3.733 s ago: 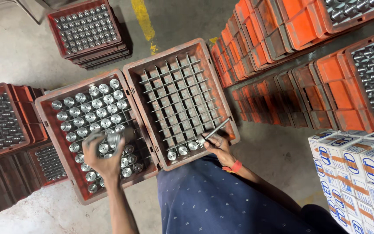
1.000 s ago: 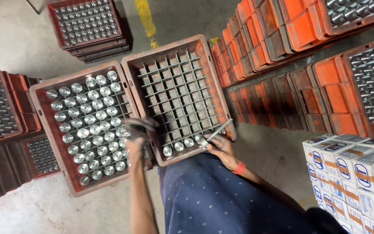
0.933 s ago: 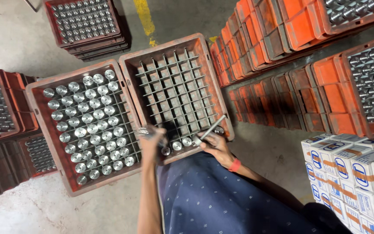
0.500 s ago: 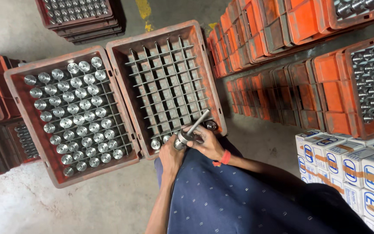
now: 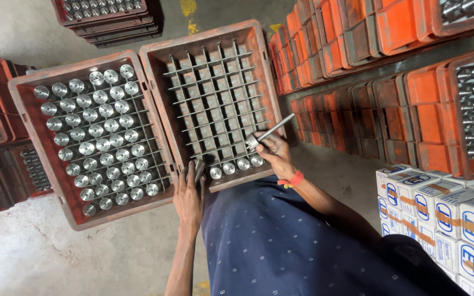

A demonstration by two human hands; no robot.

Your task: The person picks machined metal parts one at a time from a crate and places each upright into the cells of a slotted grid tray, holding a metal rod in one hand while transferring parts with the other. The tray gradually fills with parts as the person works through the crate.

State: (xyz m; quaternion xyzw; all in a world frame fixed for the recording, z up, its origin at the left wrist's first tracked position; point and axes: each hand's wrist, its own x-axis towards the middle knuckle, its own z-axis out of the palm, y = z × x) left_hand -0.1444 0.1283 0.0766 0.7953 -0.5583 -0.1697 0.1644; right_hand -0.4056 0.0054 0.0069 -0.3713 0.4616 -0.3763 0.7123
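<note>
A metal part [image 5: 198, 169] is gripped in the left hand [image 5: 188, 198] at the near rim of the gridded crate [image 5: 215, 104]. A rod-like part [image 5: 269, 133] is pinched in the right hand [image 5: 275, 155] at 3 o'clock of it. Only the nearest row [image 5: 236, 166] is filled there; the cells beyond stand empty. At 9 o'clock, the full crate [image 5: 91, 134] is still loaded.

Metal valve-like part [image 5: 270, 133]: slim shiny stem, wider round head; held in right hand [image 5: 274, 156], tilted, stem pointing up-right, head low over near row of gridded red crate [image 5: 215, 104].

Second metal part [image 5: 198, 170]: clasped in left hand [image 5: 188, 197] at crate's near-left corner, partly hidden by fingers.

Crate mostly vacant; four round heads [image 5: 236, 165] seated in nearest row.
</note>
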